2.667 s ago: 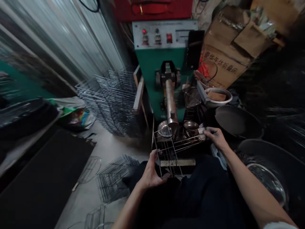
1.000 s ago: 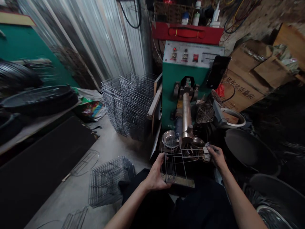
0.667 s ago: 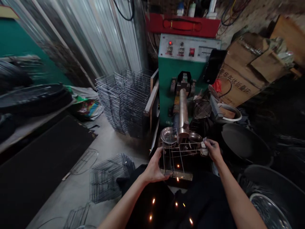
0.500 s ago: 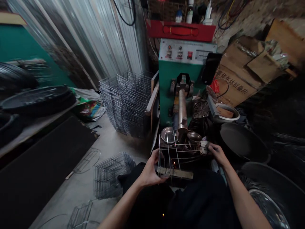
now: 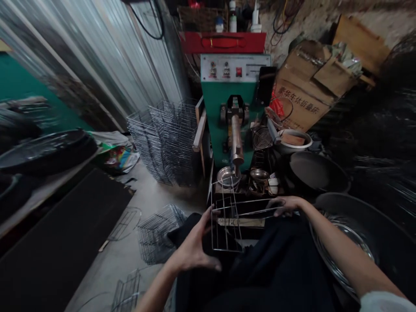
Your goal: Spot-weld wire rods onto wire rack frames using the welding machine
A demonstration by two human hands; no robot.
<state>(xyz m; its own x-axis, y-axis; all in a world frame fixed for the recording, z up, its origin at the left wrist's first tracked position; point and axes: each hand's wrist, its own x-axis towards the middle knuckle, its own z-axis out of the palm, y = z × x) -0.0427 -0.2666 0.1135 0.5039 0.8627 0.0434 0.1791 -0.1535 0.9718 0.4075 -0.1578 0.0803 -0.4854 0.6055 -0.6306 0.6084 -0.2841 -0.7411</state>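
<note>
A wire rack (image 5: 226, 250) of thin bright rods is held above my lap, in front of the welding machine (image 5: 211, 99). My right hand (image 5: 287, 205) is closed on the rack's long right end. At the rack's left side is my left hand (image 5: 195, 245), its thumb spread well away from the fingers. Those fingertips reach the upper left wires; whether they press on them I cannot tell. The machine's copper-coloured electrode arm (image 5: 237, 138) points down beyond the rack. Behind the wires lies a pale wooden strip (image 5: 250, 222).
Stacked wire racks (image 5: 162, 143) stand left of the machine, with a smaller stack (image 5: 156, 236) nearer on the floor. Metal bowls (image 5: 227, 177) sit under the electrode arm. Large dark pans (image 5: 320, 171) lie to the right. A black board (image 5: 71, 234) fills the lower left.
The rack has come back from under the electrode arm towards my body. Sparks seen earlier are gone. My left thumb has come off the rack. My view has shifted slightly right.
</note>
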